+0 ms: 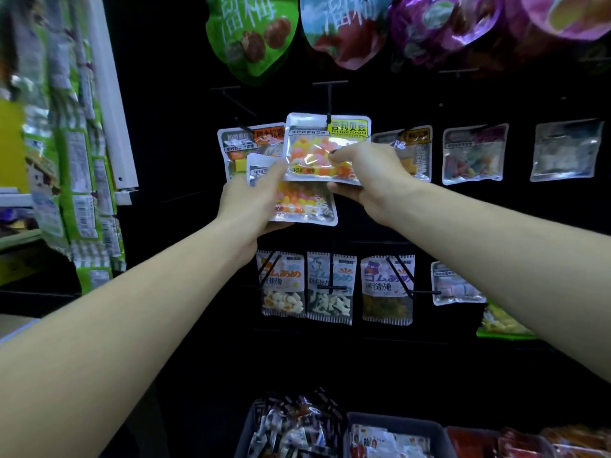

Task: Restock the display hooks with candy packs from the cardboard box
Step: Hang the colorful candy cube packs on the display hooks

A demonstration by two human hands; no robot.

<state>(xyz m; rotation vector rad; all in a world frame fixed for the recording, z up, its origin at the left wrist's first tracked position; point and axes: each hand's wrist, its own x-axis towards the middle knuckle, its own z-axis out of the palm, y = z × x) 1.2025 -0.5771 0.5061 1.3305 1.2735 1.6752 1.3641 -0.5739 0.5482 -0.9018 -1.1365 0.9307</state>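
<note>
Both our bare forearms reach up to the black display wall. Our right hand (pixel 367 175) pinches a clear plastic candy pack with a yellow label (pixel 325 148), its top hole at the thin black metal hook (pixel 329 105). Our left hand (pixel 251 200) grips a second matching candy pack (pixel 302 201) just below. We judge hanging is under way; next, slide the pack fully on. No cardboard box is visible; grey bins of sweets (pixel 396 434) are cut off at the bottom edge.

Orange, yellow and pink sweets are seen through the clear front of the candy pack (pixel 325 150), which bears a yellow label on a white border. Against the black display panel (pixel 496 226), a green bag (pixel 251 34) is shown above the pack and a purple bag (pixel 439 28) up and to its right. Below the pack, blue lettering is carried by white-topped packets (pixel 386 289).
</note>
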